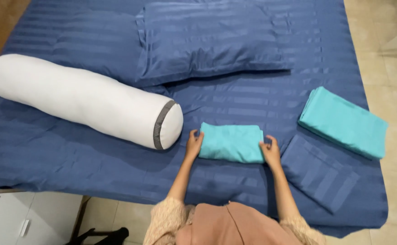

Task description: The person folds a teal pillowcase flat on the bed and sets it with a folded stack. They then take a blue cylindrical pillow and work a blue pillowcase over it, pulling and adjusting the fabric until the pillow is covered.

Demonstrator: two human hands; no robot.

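Between the 2 hands, a small folded teal cloth (231,142) was seen lying flat on the blue striped sheet (94,159). Its left edge was touched by the left hand (193,144) and its right edge by the right hand (271,152), fingers laid against the fabric; whether either hand was clenched on it could not be told. Just left of the left hand, 1 white bolster (80,99) was recorded. Just right of the right hand lay a folded blue striped cloth (318,172), and beyond that a larger folded teal sheet (343,121). Beyond the grip, 1 blue pillow (207,38) was noted.
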